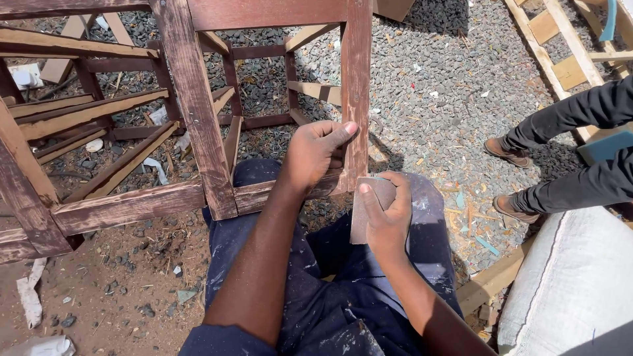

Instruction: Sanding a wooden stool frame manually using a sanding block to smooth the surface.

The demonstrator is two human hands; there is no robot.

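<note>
While the left hand [313,155] closes its grip around the stiff, heavy wooden frame leg [356,92], the right hand [389,214] pinches a thin, bendable sandpaper sheet [362,217] just below, probably easiest held by its edge.

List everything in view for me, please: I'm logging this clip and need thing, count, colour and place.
wooden frame: one, dark reddish-brown with worn patches, upper left to centre, standing on the ground
sandpaper sheet: one, grey-brown, centre, against the frame's upright post
gravel ground: grey stones, upper right, with wood chips
pale timber pieces: several, light brown, top right
white sack: one, off-white, lower right
another person's legs: two, black trousers and brown shoes, right edge
paper scraps: a few, white, lower left on the dirt
own lap: dark blue paint-flecked trousers, bottom centre
left hand: grips the post
right hand: holds the sandpaper
</note>
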